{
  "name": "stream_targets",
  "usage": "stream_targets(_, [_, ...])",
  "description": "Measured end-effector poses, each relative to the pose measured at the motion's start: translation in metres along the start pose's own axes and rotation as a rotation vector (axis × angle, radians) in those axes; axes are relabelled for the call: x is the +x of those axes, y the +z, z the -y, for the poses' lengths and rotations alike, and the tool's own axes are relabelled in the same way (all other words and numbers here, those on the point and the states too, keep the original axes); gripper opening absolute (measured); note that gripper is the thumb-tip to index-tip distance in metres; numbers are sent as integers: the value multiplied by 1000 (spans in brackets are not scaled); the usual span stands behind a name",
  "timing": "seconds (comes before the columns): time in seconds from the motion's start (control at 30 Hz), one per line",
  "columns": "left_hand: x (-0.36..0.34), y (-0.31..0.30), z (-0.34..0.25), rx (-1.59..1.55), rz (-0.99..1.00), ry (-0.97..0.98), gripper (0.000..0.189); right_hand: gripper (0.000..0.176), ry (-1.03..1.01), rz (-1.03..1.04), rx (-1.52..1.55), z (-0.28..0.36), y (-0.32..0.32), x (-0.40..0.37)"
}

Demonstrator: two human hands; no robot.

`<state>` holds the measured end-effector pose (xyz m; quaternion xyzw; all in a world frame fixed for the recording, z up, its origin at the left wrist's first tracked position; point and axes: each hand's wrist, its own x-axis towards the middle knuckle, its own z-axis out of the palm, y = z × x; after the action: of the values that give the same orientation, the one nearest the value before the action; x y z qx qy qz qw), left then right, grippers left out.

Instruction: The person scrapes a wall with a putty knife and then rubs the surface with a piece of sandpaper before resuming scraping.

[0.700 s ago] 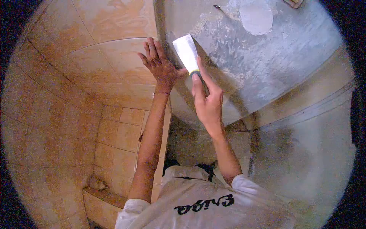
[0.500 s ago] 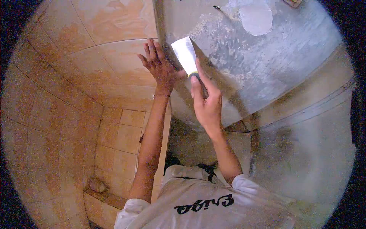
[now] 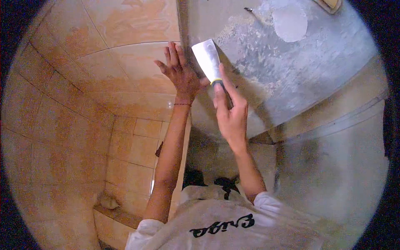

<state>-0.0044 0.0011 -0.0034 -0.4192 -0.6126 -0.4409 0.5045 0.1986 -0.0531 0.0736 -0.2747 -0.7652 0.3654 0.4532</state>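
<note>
A putty knife (image 3: 207, 58) with a wide bright blade and a dark handle is in my right hand (image 3: 233, 118), its index finger stretched toward the blade. The blade points up and lies over the grey surface (image 3: 254, 54) near its left edge. My left hand (image 3: 183, 77) rests with fingers spread across the border between the orange-patterned tiles (image 3: 141, 62) and the grey surface. Its thumb reaches toward the knife's neck. A pale round patch (image 3: 290, 23) and rough whitish marks show on the grey surface.
A tan object (image 3: 329, 4) sits at the top right edge, and a small dark item (image 3: 248, 9) lies left of the pale patch. At the lower left, a lumpy object (image 3: 109, 201) rests on a tiled ledge (image 3: 121, 216).
Both hands and the putty knife appear slightly farther right in view. The grey surface and its patch have shifted right too, and more of the tan object shows.
</note>
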Motion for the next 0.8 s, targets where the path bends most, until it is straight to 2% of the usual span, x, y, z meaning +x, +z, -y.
stream_targets(0.07, [0, -1, -1, -65, -15, -17, 125, 45, 102, 26, 141, 8, 3, 3])
stream_targets(0.1, [0, 0, 0, -73, -12, -8, 125, 46, -22, -28, 115, 1, 10, 5])
stream_targets(0.23, [0, -3, 2, -102, 20, -9, 121, 47, -47, -116, 134, -1, 22, 0])
stream_targets(0.4, [6, -8, 8, -93, 74, 0, 121, 47, 35, -119, 144, 1, 28, -1])
stream_targets(0.63, [15, -5, 12, -55, 15, 56, 123, 49, 0, -167, 88, -16, 31, -6])
stream_targets(0.73, [9, -5, 12, -43, 35, 64, 126, 50, 79, -176, 148, -16, 32, -13])
stream_targets(0.8, [8, -8, 13, -37, 51, 71, 126, 48, 40, -323, 195, -24, 39, -15])
